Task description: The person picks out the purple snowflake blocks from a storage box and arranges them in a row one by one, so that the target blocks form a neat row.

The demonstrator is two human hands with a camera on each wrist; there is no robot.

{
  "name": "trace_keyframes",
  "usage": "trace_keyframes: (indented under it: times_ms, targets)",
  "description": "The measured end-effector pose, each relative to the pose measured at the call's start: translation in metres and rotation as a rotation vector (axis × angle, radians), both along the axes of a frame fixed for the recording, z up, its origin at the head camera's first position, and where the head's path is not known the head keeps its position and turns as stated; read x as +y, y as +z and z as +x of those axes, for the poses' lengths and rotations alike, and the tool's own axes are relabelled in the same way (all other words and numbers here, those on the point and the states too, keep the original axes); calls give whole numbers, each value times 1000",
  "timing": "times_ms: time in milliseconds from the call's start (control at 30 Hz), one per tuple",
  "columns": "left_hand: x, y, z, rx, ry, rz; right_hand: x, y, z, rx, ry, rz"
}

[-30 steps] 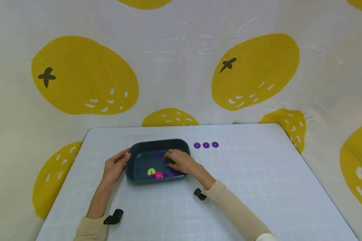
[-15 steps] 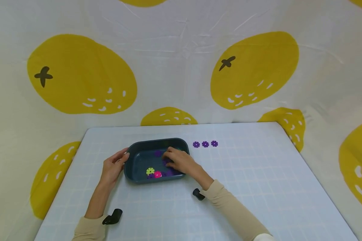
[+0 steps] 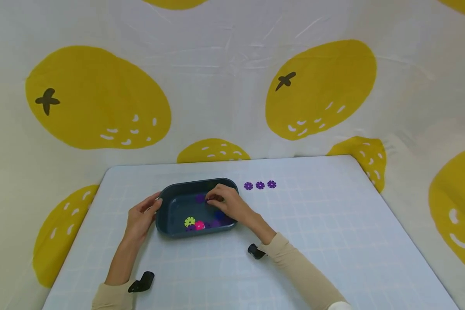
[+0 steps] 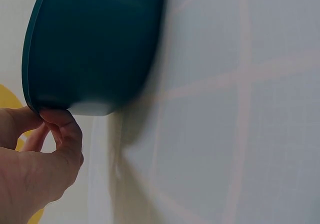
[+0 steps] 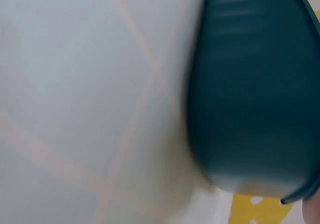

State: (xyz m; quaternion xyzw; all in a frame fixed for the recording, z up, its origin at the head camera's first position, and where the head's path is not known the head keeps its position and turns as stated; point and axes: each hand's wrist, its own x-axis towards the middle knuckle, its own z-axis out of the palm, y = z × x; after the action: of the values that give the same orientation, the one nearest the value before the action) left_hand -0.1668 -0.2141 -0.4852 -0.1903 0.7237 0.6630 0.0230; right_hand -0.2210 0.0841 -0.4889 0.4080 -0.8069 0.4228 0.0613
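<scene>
My left hand (image 3: 140,219) grips the left end of a dark teal oblong tray (image 3: 166,215). In the left wrist view the thumb and fingers pinch the rim of the tray (image 4: 95,44). My right hand (image 3: 230,202) is over the right part of the tray, thumb and fingertips brought together on a small purple disc, mostly hidden. Inside the tray lie a yellow notched disc (image 3: 190,221), a pink disc (image 3: 199,225) and several purple discs (image 3: 199,198). In the right wrist view the outer wall of the tray (image 5: 255,94) fills the right side, with only a sliver of hand visible.
Three purple notched discs, the nearest one (image 3: 248,186) close to the tray's right end, lie in a row on the pale checked table (image 3: 314,224). A fabric backdrop (image 3: 217,86) with yellow fruit prints hangs behind the table's far edge.
My right hand has lifted a little from the tray's floor, and its fingers have drawn together. The left hand keeps its hold on the tray. The head view has shifted slightly.
</scene>
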Motion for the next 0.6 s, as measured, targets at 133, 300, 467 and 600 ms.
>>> trace_keyframes:
  times_ms: [133,300,467,600]
  targets:
    - [-1,0,1,-2,11,0,9,-1,-4,-54,-12,-137]
    - [-2,0,1,-14,28,1,23,-4,-8,-137,-60,-230]
    - [-2,-1,0,-16,19,16,33,-3,-11,-205,-96,-303]
    - [0,0,-1,-13,11,22,42,1,-13,-282,-153,-310]
